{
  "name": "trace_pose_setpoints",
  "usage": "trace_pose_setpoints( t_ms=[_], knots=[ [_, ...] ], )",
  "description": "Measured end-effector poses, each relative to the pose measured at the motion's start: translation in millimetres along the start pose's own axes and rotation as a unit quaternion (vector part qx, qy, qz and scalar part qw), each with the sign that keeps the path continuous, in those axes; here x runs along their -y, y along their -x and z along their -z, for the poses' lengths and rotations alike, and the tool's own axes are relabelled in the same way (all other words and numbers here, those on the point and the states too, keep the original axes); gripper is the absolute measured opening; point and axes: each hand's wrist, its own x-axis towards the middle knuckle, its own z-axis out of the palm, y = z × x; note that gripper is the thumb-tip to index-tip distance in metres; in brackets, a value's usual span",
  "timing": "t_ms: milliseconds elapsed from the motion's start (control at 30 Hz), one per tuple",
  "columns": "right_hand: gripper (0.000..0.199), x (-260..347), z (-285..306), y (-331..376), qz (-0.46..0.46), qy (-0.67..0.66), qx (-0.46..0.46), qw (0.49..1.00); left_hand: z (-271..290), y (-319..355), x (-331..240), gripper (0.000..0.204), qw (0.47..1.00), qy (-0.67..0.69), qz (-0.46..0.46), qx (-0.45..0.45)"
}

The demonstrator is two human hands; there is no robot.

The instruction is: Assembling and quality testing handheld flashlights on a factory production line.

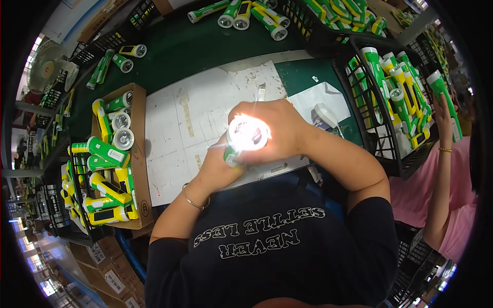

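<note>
A lit flashlight (232, 154) with a green body is held between my two hands, its lamp end shining up at the camera. My left hand (218, 167) is wrapped round the body, below the lamp. Over the bright head closes my right hand (285, 126), its fingers curled at the rim; the glare hides part of the grip. Both hands are above the white board (205, 92) on the table. To the right of my right hand, a whitish plastic piece (325, 115) rests on a sheet of paper (303, 102).
At the left stand a cardboard box (138, 113) and a black crate (82, 226) with green and yellow flashlights. Another crate (380, 149) full of them is at the right. More flashlights (241, 15) lie on the far green tabletop (169, 56). A co-worker's hand (444, 115) holds a flashlight (457, 126).
</note>
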Motion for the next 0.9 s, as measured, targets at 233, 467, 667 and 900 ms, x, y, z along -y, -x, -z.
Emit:
trace_pose_setpoints(
  t_ms=[233, 467, 667, 900],
  knots=[
    [0.043, 2, 2, 5, 0.104, -0.019, -0.056, 0.993, 4, 8, -2, 0.032, 0.969, 0.116, 0.075, 0.207],
    [0.057, 8, 5, 2, 0.082, -0.144, 0.034, 0.986, 8, 9, 0, 0.046, 0.966, 0.165, -0.023, 0.200],
    [0.060, 6, 8, 5, -0.078, -0.380, 0.138, 0.911, 6, 5, -7, 0.049, 0.983, 0.159, -0.017, 0.085],
    [0.041, -1, -3, 5, -0.082, -0.469, 0.125, 0.870, 3, 8, -3, 0.038, 0.986, 0.147, 0.006, 0.082]
  ],
)
